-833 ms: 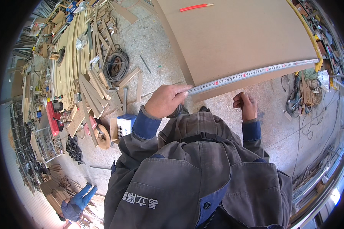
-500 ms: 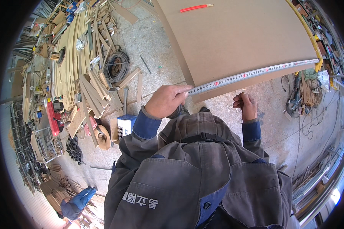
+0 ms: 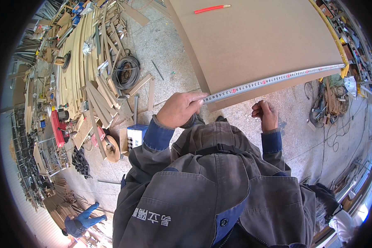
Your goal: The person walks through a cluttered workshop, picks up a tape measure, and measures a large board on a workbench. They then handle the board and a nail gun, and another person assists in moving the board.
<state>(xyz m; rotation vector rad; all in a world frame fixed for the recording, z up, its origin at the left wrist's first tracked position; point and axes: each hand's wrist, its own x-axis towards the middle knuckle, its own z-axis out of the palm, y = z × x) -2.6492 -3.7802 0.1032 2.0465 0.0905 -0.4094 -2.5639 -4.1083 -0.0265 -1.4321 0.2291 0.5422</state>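
A pale steel measuring tape (image 3: 273,79) lies stretched flat along the near edge of a big brown board (image 3: 256,41), running from the near left corner out to the right corner, where it ends by a yellow strip. The board lies flat, its bare face up, reaching far back.

1. Big board (image 3: 256,45) lies ahead, with a pencil (image 3: 212,8) on its far end.
2. Tape measure (image 3: 273,79) runs along the board's near edge; left hand (image 3: 178,109) is at its left end, right hand (image 3: 266,115) just below the edge, further right.
3. Left of the board: coiled cable (image 3: 126,72) on the floor, then the timber pile (image 3: 82,62) further left.
4. A box (image 3: 135,138) sits on the floor beside the left forearm.
5. Tangled cords (image 3: 330,103) lie right of the board.
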